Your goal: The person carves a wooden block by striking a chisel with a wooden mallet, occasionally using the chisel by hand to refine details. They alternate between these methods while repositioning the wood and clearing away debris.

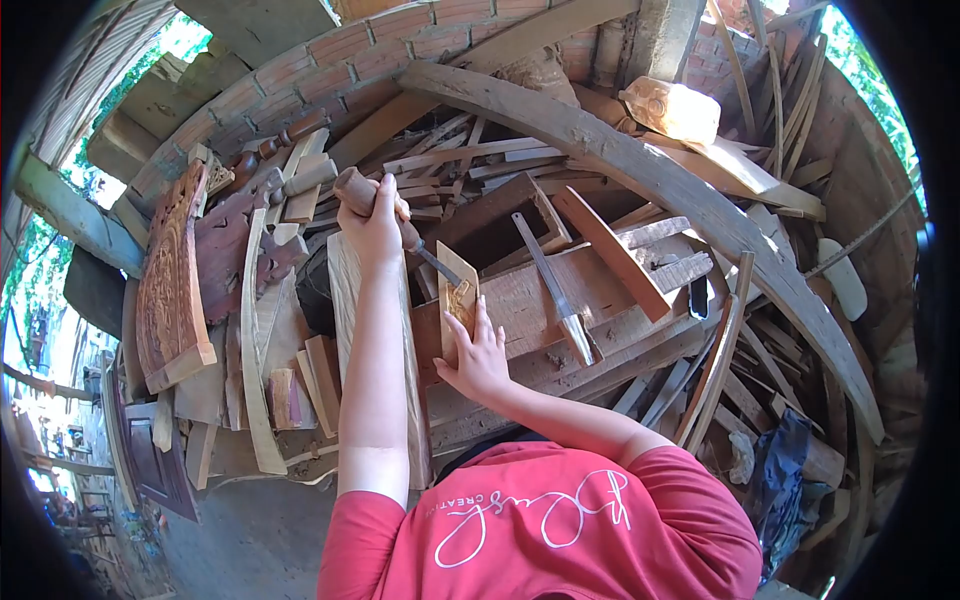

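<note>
My left hand (pixel 374 225) is closed round the wooden handle of a chisel (pixel 412 238). The metal blade slants down to the right, its tip at a small pale wooden board (pixel 449 300). A patch of carved or gouged wood shows on the board near the tip. My right hand (pixel 475 358) lies on the board's lower right side, fingers spread, palm down. Under the board is a thick wooden beam (pixel 520 330). To the right of my hands rests a long grey metal tool (pixel 545 270) with a wider, socket-like lower end.
A reddish-brown wooden strip (pixel 612 250) lies across the beam at the right. Wooden mallet-like pieces (pixel 310 175) and a carved panel (pixel 172 280) are at the left. A long curved beam (pixel 640 165) arches over scrap wood. A plastic jug (pixel 670 110) stands at the back.
</note>
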`<state>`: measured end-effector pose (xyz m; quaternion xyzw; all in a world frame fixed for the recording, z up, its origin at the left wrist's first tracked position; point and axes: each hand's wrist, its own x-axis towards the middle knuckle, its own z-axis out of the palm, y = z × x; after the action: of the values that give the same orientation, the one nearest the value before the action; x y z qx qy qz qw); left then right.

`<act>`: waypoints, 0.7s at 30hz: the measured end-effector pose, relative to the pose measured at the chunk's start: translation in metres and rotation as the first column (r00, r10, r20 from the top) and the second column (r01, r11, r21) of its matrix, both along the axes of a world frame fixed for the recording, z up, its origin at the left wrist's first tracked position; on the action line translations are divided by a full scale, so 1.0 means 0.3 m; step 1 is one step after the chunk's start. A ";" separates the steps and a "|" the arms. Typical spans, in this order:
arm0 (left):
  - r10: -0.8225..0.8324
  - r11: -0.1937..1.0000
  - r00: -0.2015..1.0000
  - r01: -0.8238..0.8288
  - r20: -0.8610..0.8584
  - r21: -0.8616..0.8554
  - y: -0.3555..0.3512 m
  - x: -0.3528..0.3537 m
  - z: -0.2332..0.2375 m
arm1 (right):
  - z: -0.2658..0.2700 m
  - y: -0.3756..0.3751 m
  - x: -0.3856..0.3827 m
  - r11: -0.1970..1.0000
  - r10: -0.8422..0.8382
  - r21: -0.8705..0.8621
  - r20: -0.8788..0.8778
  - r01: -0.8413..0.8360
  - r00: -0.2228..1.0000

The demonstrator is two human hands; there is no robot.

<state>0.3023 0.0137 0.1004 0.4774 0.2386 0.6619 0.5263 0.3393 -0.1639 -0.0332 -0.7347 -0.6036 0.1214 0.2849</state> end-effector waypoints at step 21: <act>0.087 0.991 0.960 -0.057 -0.266 0.119 -0.034 0.097 -0.016 | -0.002 0.001 0.000 1.000 0.008 0.003 0.009 -0.008 1.000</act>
<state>0.3315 0.0034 0.0955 0.5827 0.2886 0.6213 0.4373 0.3394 -0.1636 -0.0338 -0.7323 -0.6079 0.1183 0.2831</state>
